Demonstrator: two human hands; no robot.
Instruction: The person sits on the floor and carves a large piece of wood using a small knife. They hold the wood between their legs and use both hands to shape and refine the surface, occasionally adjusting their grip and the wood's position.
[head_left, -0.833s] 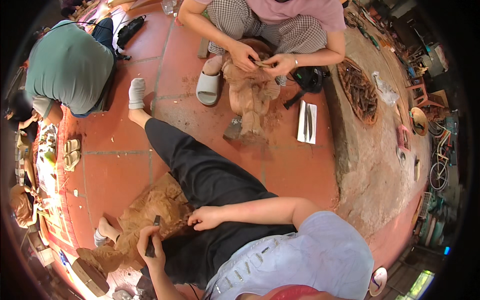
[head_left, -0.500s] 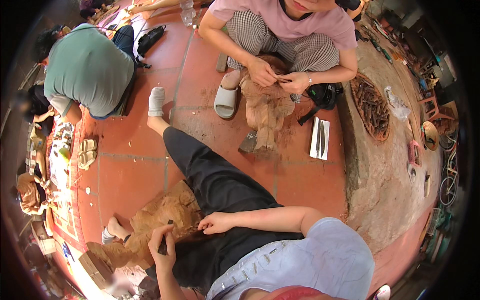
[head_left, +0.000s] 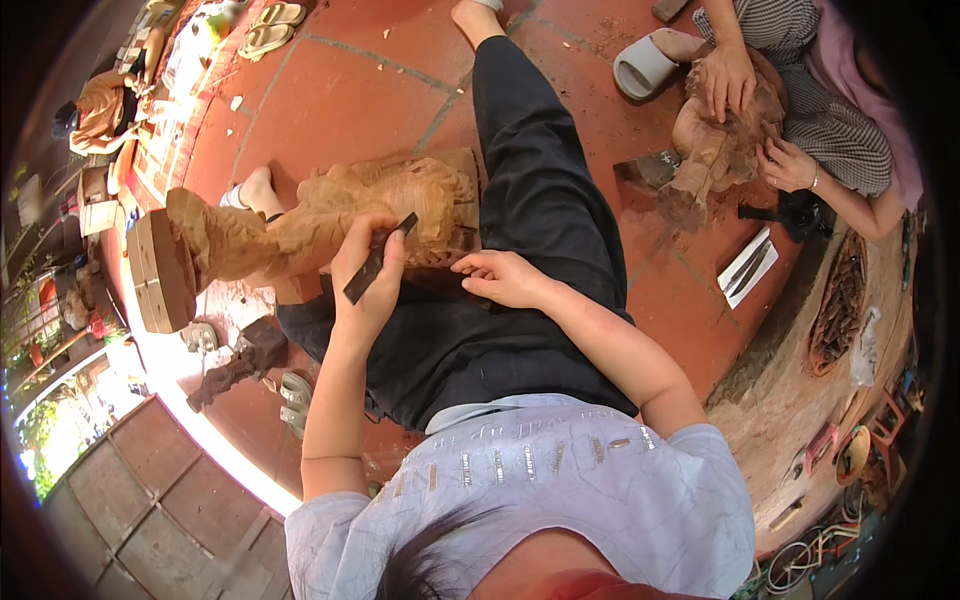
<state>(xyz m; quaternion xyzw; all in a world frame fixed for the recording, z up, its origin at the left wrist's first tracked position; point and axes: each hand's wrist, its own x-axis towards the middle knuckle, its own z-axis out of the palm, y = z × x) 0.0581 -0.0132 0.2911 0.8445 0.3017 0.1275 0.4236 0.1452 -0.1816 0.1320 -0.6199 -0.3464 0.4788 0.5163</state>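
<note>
A carved wooden figure lies across in front of me, its squared block base toward the left. My left hand is wrapped round a dark flat bar and rests against the near side of the carving. What kind of tool the bar is, I cannot make out. My right hand is beside the carving's near right edge, over my dark trouser leg. Its fingers are loosely bent and apart, with nothing visible in them.
A co-worker at the upper right has both hands on another wooden carving. Near it are a grey slipper and two dark blades on white paper. A dark lump of wood and sandals lie at the left.
The view has turned, so the carving and my hands appear higher and the co-worker farther right. More of the dark bar shows in my left hand. The co-worker's hands have moved apart.
</note>
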